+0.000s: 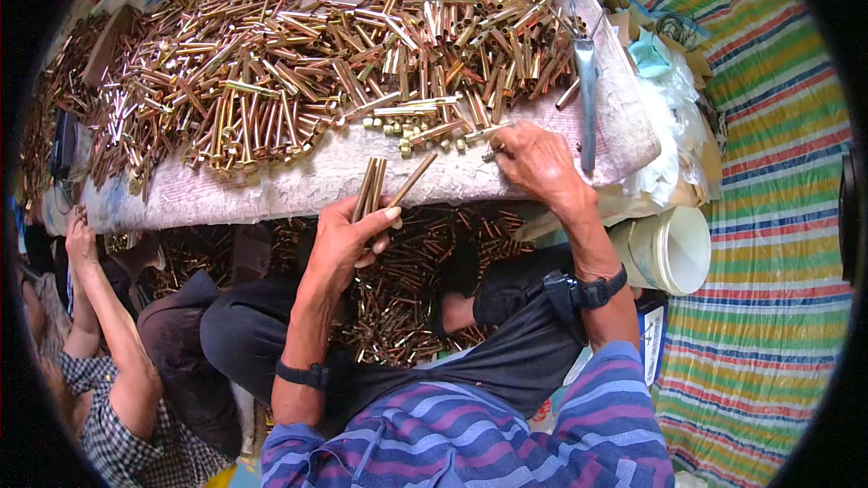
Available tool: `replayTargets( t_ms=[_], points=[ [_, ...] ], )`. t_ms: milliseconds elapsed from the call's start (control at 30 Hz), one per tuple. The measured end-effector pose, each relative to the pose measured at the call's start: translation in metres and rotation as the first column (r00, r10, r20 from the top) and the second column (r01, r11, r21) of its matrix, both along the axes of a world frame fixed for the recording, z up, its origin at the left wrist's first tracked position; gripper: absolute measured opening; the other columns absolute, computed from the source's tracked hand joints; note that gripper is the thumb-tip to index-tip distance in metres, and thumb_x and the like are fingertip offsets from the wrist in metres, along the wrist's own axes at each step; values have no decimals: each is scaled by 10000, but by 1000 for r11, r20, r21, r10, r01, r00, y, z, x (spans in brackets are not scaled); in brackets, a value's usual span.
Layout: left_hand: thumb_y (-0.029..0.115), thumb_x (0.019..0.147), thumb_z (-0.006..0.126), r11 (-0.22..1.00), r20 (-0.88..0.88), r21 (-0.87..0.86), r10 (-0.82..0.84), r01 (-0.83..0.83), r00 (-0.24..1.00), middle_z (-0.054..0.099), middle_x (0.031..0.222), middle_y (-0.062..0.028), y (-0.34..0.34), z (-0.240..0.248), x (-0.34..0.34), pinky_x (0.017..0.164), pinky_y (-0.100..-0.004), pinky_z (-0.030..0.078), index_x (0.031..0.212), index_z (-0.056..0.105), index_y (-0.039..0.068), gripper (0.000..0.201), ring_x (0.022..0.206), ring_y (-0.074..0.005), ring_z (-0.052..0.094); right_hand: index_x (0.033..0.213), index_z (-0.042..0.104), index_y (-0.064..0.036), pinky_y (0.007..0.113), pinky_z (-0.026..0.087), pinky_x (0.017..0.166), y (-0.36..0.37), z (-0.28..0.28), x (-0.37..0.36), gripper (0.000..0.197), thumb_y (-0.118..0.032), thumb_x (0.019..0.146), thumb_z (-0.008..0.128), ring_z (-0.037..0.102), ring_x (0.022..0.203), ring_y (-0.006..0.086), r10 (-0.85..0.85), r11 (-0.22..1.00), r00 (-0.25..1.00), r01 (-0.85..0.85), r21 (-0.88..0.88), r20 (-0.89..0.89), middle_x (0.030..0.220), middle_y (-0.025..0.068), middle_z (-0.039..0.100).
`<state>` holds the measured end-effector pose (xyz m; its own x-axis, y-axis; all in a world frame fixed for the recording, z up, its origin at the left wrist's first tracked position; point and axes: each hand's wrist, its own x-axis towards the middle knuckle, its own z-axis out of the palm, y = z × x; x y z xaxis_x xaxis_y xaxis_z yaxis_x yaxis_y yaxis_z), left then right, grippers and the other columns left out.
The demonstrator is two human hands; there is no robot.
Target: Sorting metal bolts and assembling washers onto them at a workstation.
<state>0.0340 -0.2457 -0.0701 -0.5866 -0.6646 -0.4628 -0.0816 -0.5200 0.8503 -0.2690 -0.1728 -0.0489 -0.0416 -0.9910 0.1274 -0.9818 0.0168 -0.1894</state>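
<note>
Several slim brass-coloured metal tubes (369,188) stick up from my left hand (348,230), which is closed around them just off the table's near edge. One tube (414,179) slants out to the right past the thumb. My right hand (540,161) is over the table edge, its fingers pinched on a metal tube (486,133) that they partly hide. Small brass nuts (404,126) lie in a cluster to the left of that hand. Beyond both hands spreads a large heap of loose metal tubes (298,54).
A blue-grey flat tool (586,104) lies right of the heap on the pale covered table (624,140). More tubes (398,307) are piled below, between my legs. At right stand a white bucket (683,251) and plastic bags (665,126). A co-worker's arm (113,307) reaches in at left.
</note>
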Motion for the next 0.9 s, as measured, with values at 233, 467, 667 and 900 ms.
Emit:
replayTargets(
  t_ms=[233,467,667,900],
  points=[
    [173,880,736,1000,32,-10,8,-8,999,671,778,-36,0,0,1,368,-187,289,1078,644,8,273,504,-49,508,969,668,-46,356,508,656,0,21,0,197,-139,804,723,625,718,239,36,984,984,-4,-180,174,838,99,636],
    [175,879,740,1000,1,-15,-7,7,1000,671,781,-31,0,-4,1,369,-187,285,1067,642,10,268,505,-43,501,970,639,21,252,545,617,-12,35,25,147,-86,891,702,673,721,119,-37,983,542,173,-68,840,848,63,681],
    [178,870,748,1000,9,5,-24,24,1000,669,792,-24,0,-4,1,372,-186,285,1029,648,21,246,516,-43,494,1113,604,46,330,621,698,-18,23,38,203,-65,946,639,715,795,205,44,993,79,106,-52,996,918,135,695],
    [186,863,754,1000,23,8,-13,13,1000,669,786,-26,0,-3,2,375,-192,282,1041,649,20,266,509,-51,492,1168,588,52,333,625,724,-21,21,49,250,-70,954,632,715,808,203,-2,997,147,81,-9,989,961,140,690]
  ],
)
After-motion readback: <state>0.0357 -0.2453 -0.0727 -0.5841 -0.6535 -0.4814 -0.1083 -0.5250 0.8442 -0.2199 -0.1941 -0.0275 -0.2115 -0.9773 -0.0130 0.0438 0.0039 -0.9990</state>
